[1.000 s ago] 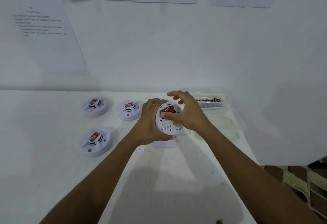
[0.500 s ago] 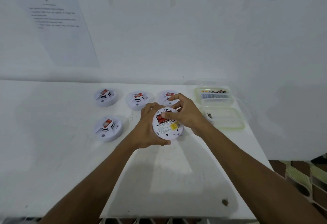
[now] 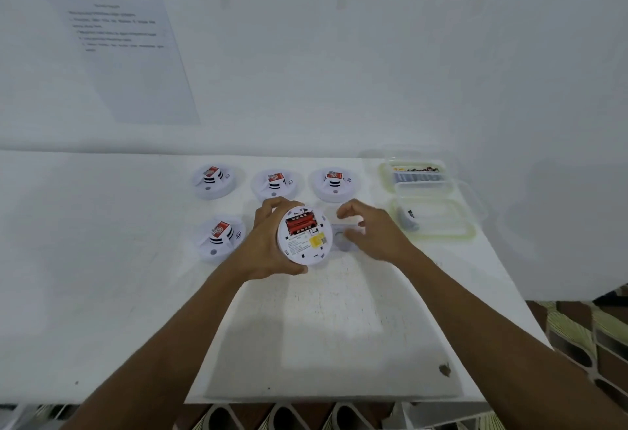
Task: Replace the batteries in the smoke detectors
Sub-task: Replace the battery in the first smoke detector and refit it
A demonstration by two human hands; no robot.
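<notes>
Head view | left hand (image 3: 272,242) grips round white plastic smoke detector (image 3: 307,242) above white table (image 3: 306,327), back tilted toward camera, likely to check red batteries (image 3: 300,224) seated | right hand (image 3: 373,230) curls over white round backplate (image 3: 341,241) beside it, grip unclear, probably for refitting

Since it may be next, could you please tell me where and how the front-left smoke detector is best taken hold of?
I would grip the front-left smoke detector by its round rim, coming from above and its left: it lies flat on the table, a red-labelled tag stands on its middle, and the left hand, holding a second detector, crowds its right.
</notes>
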